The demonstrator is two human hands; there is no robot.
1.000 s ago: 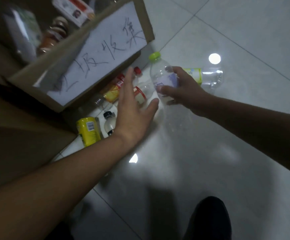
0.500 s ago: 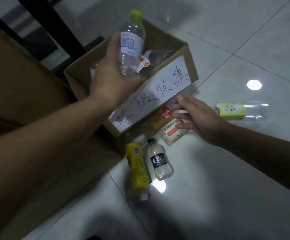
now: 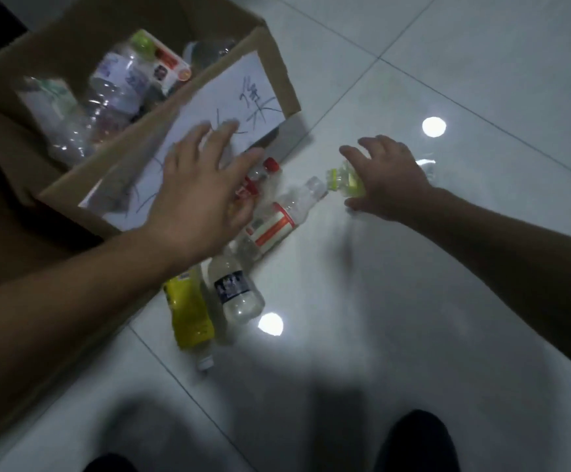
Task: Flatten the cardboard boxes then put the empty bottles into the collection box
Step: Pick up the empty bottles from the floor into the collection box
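Two hands reach over loose bottles on the floor [image 3: 413,301] beside the collection box [image 3: 273,69].

Nearest, a dark shoe [image 3: 413,441] stands on the tiles. Beyond it a yellow bottle [image 3: 188,311] and a dark-labelled bottle [image 3: 236,294] lie side by side. Above them the left hand [image 3: 198,199] hovers with its fingers spread and straight, holding nothing, partly covering a red-capped bottle [image 3: 265,172]. A red-and-white-labelled bottle [image 3: 277,223] lies between the hands. To the right, the right hand [image 3: 389,185] arches over a green-capped bottle [image 3: 343,180]. Blur hides whether its fingers grip it. Farthest, at the left, the cardboard box bears a handwritten paper sign [image 3: 209,120] and holds several bottles, among them a large clear bottle [image 3: 113,93].
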